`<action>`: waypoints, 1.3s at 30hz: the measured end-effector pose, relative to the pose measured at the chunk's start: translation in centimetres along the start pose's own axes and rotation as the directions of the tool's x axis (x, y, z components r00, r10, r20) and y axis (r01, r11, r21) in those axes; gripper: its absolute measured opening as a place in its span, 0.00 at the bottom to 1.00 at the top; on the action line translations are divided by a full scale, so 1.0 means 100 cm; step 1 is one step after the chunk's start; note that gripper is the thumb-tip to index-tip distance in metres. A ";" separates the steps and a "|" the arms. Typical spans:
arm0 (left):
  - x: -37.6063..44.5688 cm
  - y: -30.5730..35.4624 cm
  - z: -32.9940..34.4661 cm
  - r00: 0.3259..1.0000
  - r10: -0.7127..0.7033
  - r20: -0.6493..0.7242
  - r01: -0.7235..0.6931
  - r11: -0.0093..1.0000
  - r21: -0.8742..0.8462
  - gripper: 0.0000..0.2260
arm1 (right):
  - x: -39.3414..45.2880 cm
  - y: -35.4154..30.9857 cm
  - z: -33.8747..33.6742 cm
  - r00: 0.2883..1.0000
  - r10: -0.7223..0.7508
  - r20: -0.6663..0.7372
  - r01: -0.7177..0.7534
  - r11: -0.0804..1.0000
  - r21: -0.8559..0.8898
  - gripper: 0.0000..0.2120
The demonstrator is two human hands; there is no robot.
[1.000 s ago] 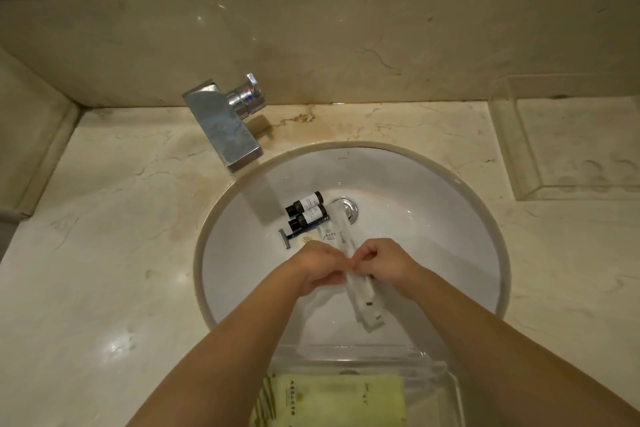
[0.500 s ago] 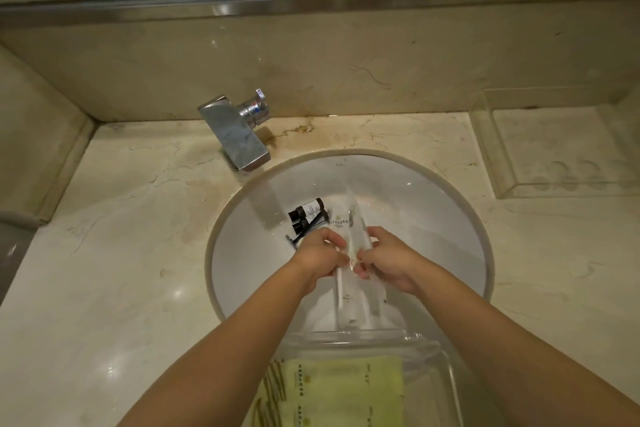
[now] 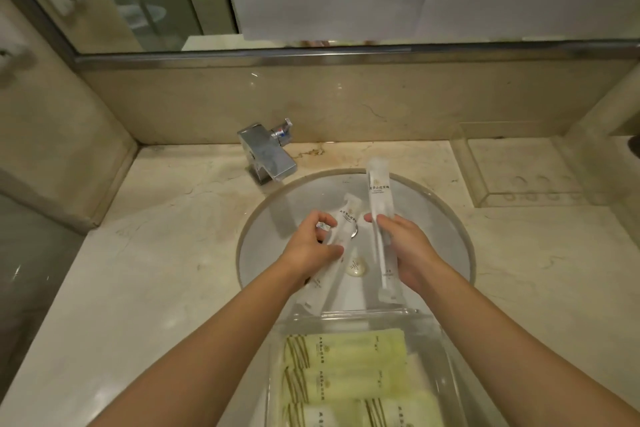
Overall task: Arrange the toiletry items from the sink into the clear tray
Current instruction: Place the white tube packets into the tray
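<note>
Above the white sink point(image 3: 433, 218), each of my hands holds a long white wrapped toiletry packet. My left hand point(image 3: 313, 246) grips one packet point(image 3: 348, 215) that slants up to the right. My right hand point(image 3: 408, 246) grips the other packet point(image 3: 379, 194), which stands nearly upright. A small round wrapped soap point(image 3: 356, 267) lies on the sink bottom between my hands. The clear tray point(image 3: 349, 317) sits at the sink's near edge, with several pale green packets point(image 3: 346, 354) lying in it. The small dark bottles are hidden behind my left hand.
A chrome faucet point(image 3: 268, 158) stands behind the sink on the marble counter point(image 3: 156, 253). A second clear tray point(image 3: 526, 173) rests at the back right by the wall. A mirror runs along the back wall.
Both hands rose out of the sink with the white packets and moved apart, one packet in each. The soap on the sink bottom is now uncovered. The camera tilted up.
</note>
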State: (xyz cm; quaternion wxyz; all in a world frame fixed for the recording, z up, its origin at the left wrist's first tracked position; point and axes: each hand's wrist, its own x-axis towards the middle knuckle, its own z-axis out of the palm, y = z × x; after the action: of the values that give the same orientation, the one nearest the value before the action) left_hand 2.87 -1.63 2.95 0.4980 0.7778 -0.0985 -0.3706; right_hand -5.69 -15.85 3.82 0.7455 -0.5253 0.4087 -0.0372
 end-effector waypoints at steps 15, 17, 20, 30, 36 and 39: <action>-0.078 -0.004 -0.041 0.928 -0.036 0.370 -0.119 0.915 0.386 0.10 | -0.083 0.026 0.000 0.986 0.009 0.164 -0.025 0.995 0.095 0.03; -0.083 -0.010 -0.047 0.920 -0.046 0.388 -0.142 0.886 0.441 0.13 | -0.089 0.029 -0.005 0.996 0.015 0.092 -0.026 0.993 0.119 0.02; -0.090 -0.019 -0.051 0.915 -0.086 0.394 -0.151 0.832 0.533 0.14 | -0.091 0.035 -0.022 0.992 -0.066 -0.107 0.076 0.992 0.097 0.04; -0.098 -0.032 -0.042 0.920 -0.090 0.382 -0.197 0.737 0.647 0.13 | -0.106 0.068 -0.064 0.991 -0.081 -0.109 0.029 0.908 -0.417 0.08; -0.096 -0.036 -0.045 0.972 0.083 0.218 -0.198 0.789 0.582 0.14 | -0.103 0.078 -0.072 0.974 -0.054 -0.219 -0.043 0.908 -0.416 0.07; -0.092 -0.044 -0.053 0.979 0.153 0.131 -0.200 0.819 0.537 0.17 | -0.099 0.080 -0.070 0.958 -0.069 -0.279 -0.059 0.902 -0.427 0.09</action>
State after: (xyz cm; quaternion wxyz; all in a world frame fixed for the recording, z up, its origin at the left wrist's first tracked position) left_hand -0.98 8.97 4.83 0.2823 0.8592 -0.2923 -0.3109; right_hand -19.77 -12.80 2.12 0.5434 -0.6671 0.5091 -0.0236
